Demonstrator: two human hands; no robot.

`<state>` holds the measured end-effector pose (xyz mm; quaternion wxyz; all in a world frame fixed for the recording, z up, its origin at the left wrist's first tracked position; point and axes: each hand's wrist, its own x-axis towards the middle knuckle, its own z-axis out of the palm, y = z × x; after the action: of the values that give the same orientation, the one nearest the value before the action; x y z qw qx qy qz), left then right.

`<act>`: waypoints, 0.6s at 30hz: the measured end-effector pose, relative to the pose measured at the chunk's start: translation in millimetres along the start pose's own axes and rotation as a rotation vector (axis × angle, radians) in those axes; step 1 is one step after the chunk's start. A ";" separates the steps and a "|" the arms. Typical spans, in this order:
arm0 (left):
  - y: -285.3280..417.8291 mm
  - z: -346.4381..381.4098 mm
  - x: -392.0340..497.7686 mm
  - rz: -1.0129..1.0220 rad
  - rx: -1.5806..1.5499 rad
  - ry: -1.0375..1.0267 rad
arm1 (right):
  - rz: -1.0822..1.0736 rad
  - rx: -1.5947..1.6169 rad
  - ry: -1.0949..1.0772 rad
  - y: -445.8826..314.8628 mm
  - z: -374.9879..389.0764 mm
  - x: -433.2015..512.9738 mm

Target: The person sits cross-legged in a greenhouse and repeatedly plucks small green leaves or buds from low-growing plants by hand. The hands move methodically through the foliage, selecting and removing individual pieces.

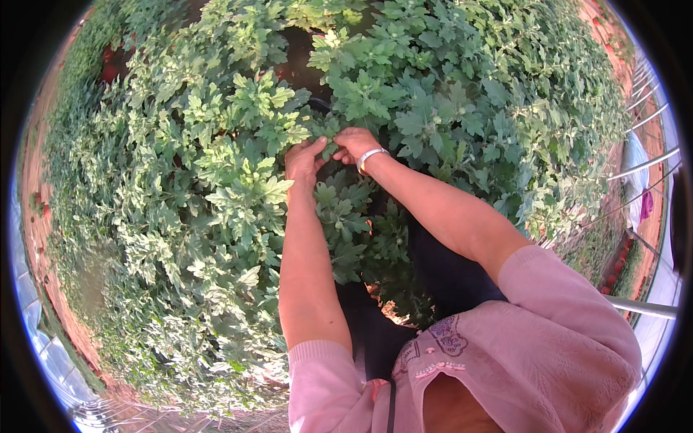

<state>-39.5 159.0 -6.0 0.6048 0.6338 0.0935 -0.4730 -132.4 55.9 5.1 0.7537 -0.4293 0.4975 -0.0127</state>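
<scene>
Both my hands meet at a leafy chrysanthemum shoot (329, 130) in the middle of the view. My left hand (304, 162) has its thumb and fingers closed on the shoot from the left. From the right, the thumb and forefinger of my right hand (357, 145) pinch the shoot near its tip. Leaves and fingers hide the exact contact points. A pale bracelet (370, 159) circles my right wrist. Just below my hands stands another leafy chrysanthemum top (340, 211) with small green buds.
Dense chrysanthemum plants (178, 178) surround me on both sides and ahead. A dark pot rim (319, 103) shows between stems beyond my hands. Metal tubes (644, 164) of a greenhouse-like frame cross the right edge. Bare reddish soil (43, 130) runs along the left.
</scene>
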 end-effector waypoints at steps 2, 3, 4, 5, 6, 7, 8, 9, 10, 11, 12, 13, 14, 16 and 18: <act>-2.1 0.7 1.9 0.033 -0.002 -0.009 | -0.007 -0.041 0.003 0.2 0.0 0.0; -3.5 0.9 2.8 0.048 0.000 -0.011 | -0.014 -0.040 -0.008 0.2 0.0 0.0; -4.3 1.1 3.7 0.047 0.016 -0.003 | -0.009 -0.046 -0.006 0.0 0.2 0.0; -4.7 1.1 4.4 0.047 0.032 0.005 | -0.001 -0.057 0.012 -0.4 0.1 0.0; -4.6 0.8 4.7 0.048 0.050 0.008 | -0.002 -0.053 -0.008 -0.7 0.2 -0.1; -4.0 0.4 4.5 0.049 0.006 -0.013 | 0.000 -0.055 -0.011 -1.3 0.0 -0.3; -2.9 -0.5 3.5 0.051 -0.036 -0.039 | 0.010 -0.061 -0.006 -1.9 -0.3 -0.4; -1.6 -1.4 2.0 0.031 -0.064 -0.051 | -0.002 -0.039 -0.008 -2.3 -0.7 -0.6; 0.2 -2.2 0.6 0.038 -0.086 -0.097 | -0.006 -0.023 -0.002 -2.9 -1.5 -0.6; 2.5 -3.2 -0.9 0.024 -0.094 -0.129 | -0.011 -0.006 0.004 -3.2 -2.2 -0.6; 4.1 -3.6 -2.5 0.011 -0.101 -0.161 | -0.005 -0.014 -0.003 -3.4 -2.7 -0.4; 4.5 -3.2 -4.1 0.029 -0.060 -0.144 | 0.001 -0.023 -0.009 -3.6 -3.1 -0.1; 3.5 -2.2 -5.6 0.047 -0.019 -0.128 | 0.009 -0.038 -0.001 -3.4 -3.4 0.0; 1.9 -0.5 -5.7 0.088 0.078 -0.088 | 0.002 0.000 -0.019 -3.0 -3.3 0.1; 1.4 1.2 -1.3 0.121 0.203 -0.025 | 0.002 0.009 -0.017 -2.9 -2.7 -0.2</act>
<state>-39.8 158.2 -3.9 0.5661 0.6902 -0.0008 -0.4508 -133.4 52.4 6.7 0.7598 -0.4253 0.4917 -0.0106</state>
